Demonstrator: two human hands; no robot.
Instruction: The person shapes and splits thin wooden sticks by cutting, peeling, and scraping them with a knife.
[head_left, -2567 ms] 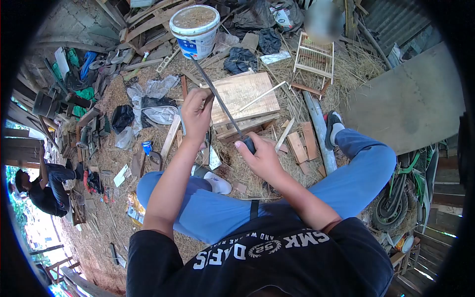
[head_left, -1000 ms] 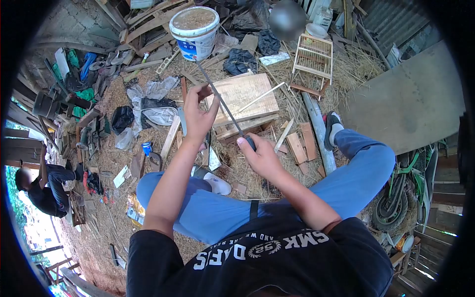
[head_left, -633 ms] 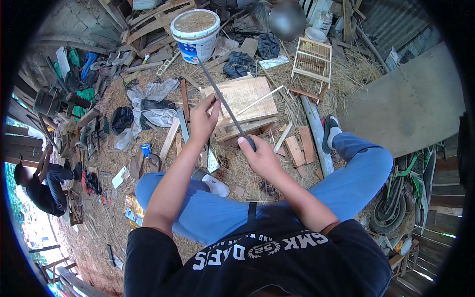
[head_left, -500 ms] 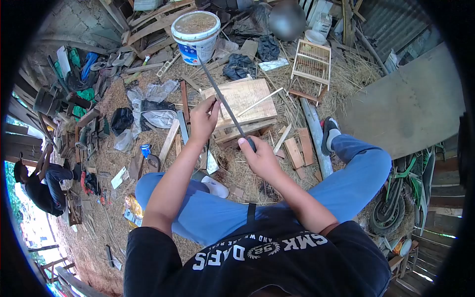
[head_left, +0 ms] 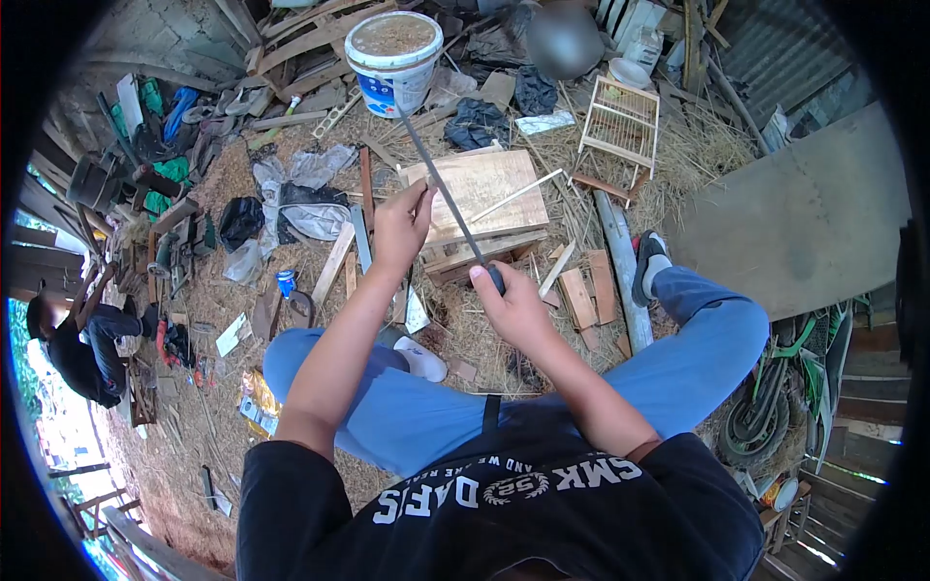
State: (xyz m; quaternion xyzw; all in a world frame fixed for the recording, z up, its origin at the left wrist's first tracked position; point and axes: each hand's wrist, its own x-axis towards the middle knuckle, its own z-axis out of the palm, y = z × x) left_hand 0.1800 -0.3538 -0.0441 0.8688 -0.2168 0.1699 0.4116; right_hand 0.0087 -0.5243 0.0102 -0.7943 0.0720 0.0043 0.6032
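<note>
Long dark tool (head_left: 448,199) slants before pale boards (head_left: 496,176).
Right hand (head_left: 515,308) grips its handle (head_left: 497,280); left hand (head_left: 399,227) bunches alongside, whether pinching it I cannot tell.

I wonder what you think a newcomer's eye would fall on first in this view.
Probably the long dark tool at the centre, its black handle gripped in the right hand, with the left hand close beside the tool. After that, likely the white bucket near the top of the view, and the barred wooden cage to its right.
</note>
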